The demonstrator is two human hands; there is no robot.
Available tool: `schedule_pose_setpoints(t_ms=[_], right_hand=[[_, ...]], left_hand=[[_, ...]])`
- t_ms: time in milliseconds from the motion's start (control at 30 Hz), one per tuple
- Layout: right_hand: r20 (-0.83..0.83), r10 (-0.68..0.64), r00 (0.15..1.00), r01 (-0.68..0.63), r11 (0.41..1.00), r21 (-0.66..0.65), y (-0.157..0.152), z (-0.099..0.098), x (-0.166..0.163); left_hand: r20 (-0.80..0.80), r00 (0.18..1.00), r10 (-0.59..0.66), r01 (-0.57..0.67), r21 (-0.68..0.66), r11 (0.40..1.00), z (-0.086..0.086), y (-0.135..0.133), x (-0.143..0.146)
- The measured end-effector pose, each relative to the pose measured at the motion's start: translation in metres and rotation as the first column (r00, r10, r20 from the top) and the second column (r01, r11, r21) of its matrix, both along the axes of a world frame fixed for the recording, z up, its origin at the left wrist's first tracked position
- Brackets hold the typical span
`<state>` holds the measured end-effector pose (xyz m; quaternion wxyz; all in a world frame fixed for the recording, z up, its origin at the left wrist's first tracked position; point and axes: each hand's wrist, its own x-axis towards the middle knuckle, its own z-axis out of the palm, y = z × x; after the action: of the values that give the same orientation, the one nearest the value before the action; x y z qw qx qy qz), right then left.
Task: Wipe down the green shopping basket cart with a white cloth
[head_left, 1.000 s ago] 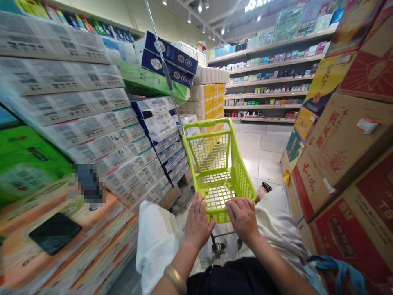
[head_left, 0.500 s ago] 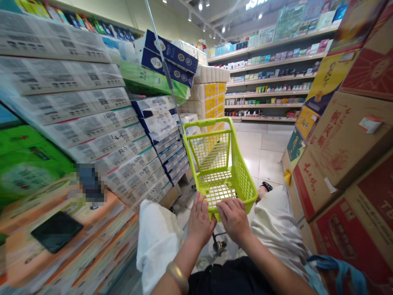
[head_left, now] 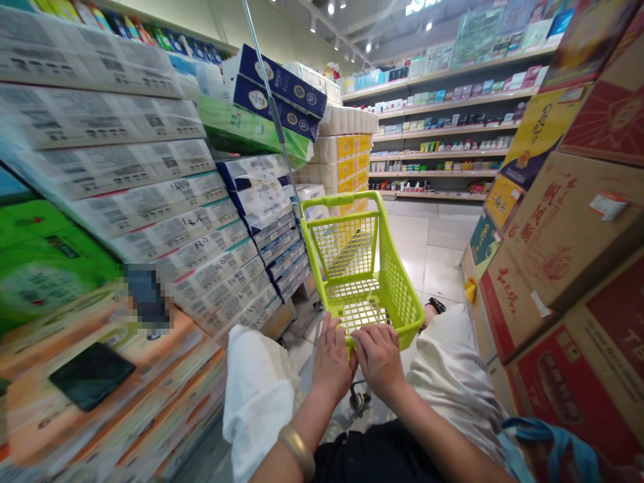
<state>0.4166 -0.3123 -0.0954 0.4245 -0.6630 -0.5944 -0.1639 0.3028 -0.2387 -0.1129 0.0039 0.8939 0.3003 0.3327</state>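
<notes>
A lime-green plastic shopping trolley stands in the aisle right in front of me, with nothing in it. My left hand grips its near rim, fingers curled over the edge. Beside it, almost touching, my right hand holds the same rim with its fingers over the top. A gold bangle sits on my left wrist. My knees in white trousers show on either side of my arms.
Stacked packs of tissue and paper rolls wall the left side; a dark phone lies on an orange pack. Brown and red cartons rise on the right. A metal pole slants up behind the trolley. Tiled floor leads to far shelves.
My hands have drawn closer together on the trolley's near rim, the right one sliding left. The trolley has shifted slightly up and away in view.
</notes>
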Motion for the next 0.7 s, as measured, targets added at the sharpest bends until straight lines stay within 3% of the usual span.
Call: schedule_pose_setpoints(t_ms=[100, 233, 333, 567, 700], right_hand=[[0.019, 0.006, 1.0, -0.006, 1.0, -0.012, -0.006, 0.0, 0.011], [-0.001, -0.125, 0.992, 0.125, 0.992, 0.018, -0.018, -0.004, 0.043], [-0.012, -0.197, 0.98, 0.197, 0.98, 0.035, -0.019, -0.006, 0.048], [0.005, -0.032, 0.999, 0.032, 0.999, 0.002, -0.005, -0.002, 0.007], [0.029, -0.051, 0.998, 0.052, 0.999, -0.013, -0.012, -0.002, 0.032]], left_hand=[[0.003, 1.0, -0.007, 0.007, 0.003, 1.0, 0.001, 0.001, -0.002], [0.0, 1.0, -0.01, 0.01, -0.008, 1.0, 0.005, -0.001, -0.002], [0.003, 1.0, -0.011, 0.011, -0.009, 1.0, 0.006, -0.002, -0.001], [-0.005, 1.0, 0.005, -0.005, 0.022, 1.0, 0.003, -0.001, -0.003], [-0.046, 0.999, 0.008, -0.006, 0.033, 0.999, 0.006, 0.001, -0.007]])
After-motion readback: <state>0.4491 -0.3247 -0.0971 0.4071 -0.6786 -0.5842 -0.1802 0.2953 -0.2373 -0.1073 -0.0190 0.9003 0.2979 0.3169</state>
